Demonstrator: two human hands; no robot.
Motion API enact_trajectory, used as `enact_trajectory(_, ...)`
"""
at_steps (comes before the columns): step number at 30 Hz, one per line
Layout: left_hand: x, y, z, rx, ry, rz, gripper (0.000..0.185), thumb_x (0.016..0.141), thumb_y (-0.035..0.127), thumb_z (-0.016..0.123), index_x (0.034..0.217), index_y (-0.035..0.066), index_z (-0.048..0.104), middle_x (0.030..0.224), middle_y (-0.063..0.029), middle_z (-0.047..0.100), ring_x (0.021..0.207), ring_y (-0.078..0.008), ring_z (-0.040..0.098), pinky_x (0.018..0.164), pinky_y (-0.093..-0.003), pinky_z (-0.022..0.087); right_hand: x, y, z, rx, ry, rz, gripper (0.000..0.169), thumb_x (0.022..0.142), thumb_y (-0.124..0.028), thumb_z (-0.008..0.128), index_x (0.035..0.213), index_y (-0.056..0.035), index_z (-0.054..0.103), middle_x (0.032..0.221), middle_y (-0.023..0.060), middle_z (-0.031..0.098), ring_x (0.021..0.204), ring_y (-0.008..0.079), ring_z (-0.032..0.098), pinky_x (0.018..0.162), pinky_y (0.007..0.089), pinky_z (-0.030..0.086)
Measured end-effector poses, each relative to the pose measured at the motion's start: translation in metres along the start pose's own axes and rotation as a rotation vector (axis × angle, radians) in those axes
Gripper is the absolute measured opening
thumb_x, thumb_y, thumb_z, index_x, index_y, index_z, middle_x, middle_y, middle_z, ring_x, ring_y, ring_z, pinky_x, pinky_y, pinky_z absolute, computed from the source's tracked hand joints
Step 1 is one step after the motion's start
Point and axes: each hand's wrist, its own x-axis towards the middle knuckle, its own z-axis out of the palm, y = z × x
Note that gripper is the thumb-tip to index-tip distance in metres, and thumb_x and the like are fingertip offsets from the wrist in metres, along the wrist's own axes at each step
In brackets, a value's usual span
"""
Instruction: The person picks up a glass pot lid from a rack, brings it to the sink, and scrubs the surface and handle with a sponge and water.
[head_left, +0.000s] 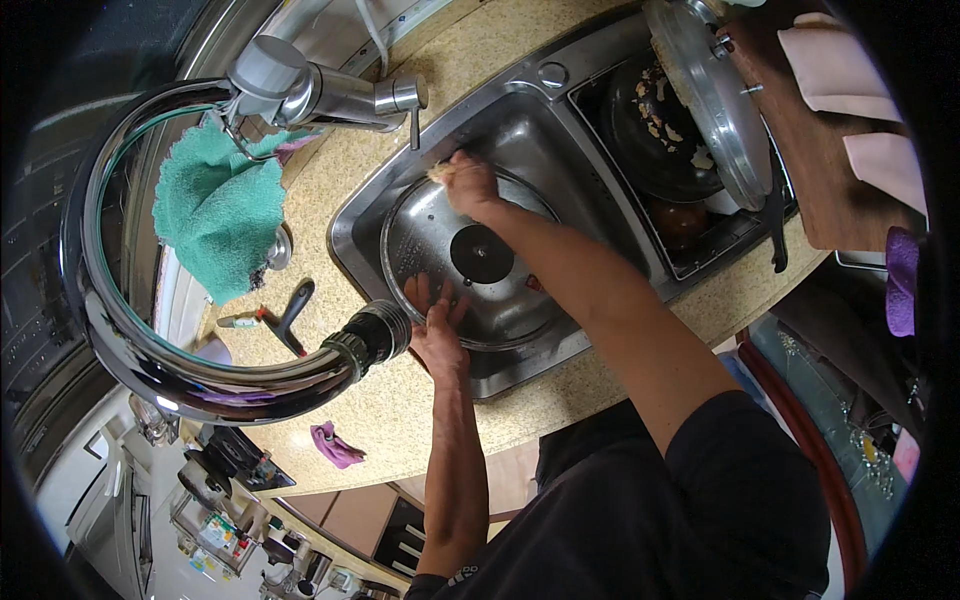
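A round glass pot lid (420, 225) with a metal rim and a dark knob (482, 253) at its centre lies in the left basin of a stainless steel sink (536, 142). My right hand (471, 184) is closed around a tan scrubber (441, 172) at the lid's far rim. At the near left rim, my left hand (437, 315) rests with fingers spread, some of them seen through the glass, and it steadies or holds the edge. The chrome faucet's black spray head (386, 330) hangs just left of that hand.
The right basin holds a dark pan (637, 127) with food residue, with a metal lid (712, 105) leaning over it. Beside it is a wooden board (832, 172). A green cloth (221, 210), a black-handled scraper (289, 319) and a pink cloth (335, 445) are left of the sink.
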Motion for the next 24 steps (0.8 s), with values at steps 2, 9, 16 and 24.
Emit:
enact_trajectory(2, 0.001, -0.005, -0.004, -0.003, 0.011, -0.006, 0.065, 0.085, -0.001, 0.048, 0.146, -0.002, 0.024, 0.148, -0.0190, 0.036, 0.123, -0.0372, 0.052, 0.089, -0.0449, 0.053, -0.032, -0.040, 0.012, 0.034, -0.134, -0.172, 0.019, 0.090, -0.021, 0.054, 0.080, -0.0042, 0.058, 0.083, 0.0171, 0.061, 0.079, 0.0371, 0.060, 0.073, 0.0444, 0.049)
enact_trajectory(9, 0.001, -0.008, 0.002, -0.011, 0.034, 0.017, 0.061, 0.086, -0.001, 0.051, 0.143, -0.003, 0.029, 0.144, -0.0186, 0.041, 0.119, -0.0347, 0.055, 0.085, -0.0432, 0.055, 0.007, 0.018, -0.047, -0.267, -0.125, -0.402, 0.015, 0.083, -0.022, 0.063, 0.081, -0.0076, 0.064, 0.084, 0.0148, 0.062, 0.082, 0.0323, 0.060, 0.073, 0.0440, 0.049)
enact_trajectory(16, 0.005, -0.013, -0.005, -0.088, 0.016, -0.013, 0.062, 0.087, 0.008, 0.055, 0.143, -0.001, 0.031, 0.146, -0.0187, 0.038, 0.119, -0.0386, 0.054, 0.088, -0.0505, 0.054, -0.086, 0.038, -0.156, -0.721, -0.383, -0.120, 0.017, 0.090, -0.012, 0.053, 0.102, -0.0035, 0.061, 0.098, 0.0195, 0.064, 0.097, 0.0373, 0.062, 0.080, 0.0480, 0.050)
enact_trajectory(24, 0.011, -0.019, -0.010, -0.086, -0.035, -0.040, 0.053, 0.093, 0.010, 0.053, 0.142, 0.004, 0.033, 0.143, -0.0156, 0.043, 0.116, -0.0364, 0.057, 0.085, -0.0479, 0.055, -0.064, 0.032, -0.121, -0.318, -0.313, -0.050, 0.020, 0.090, -0.023, 0.055, 0.099, -0.0072, 0.060, 0.090, 0.0192, 0.063, 0.087, 0.0385, 0.063, 0.071, 0.0505, 0.049)
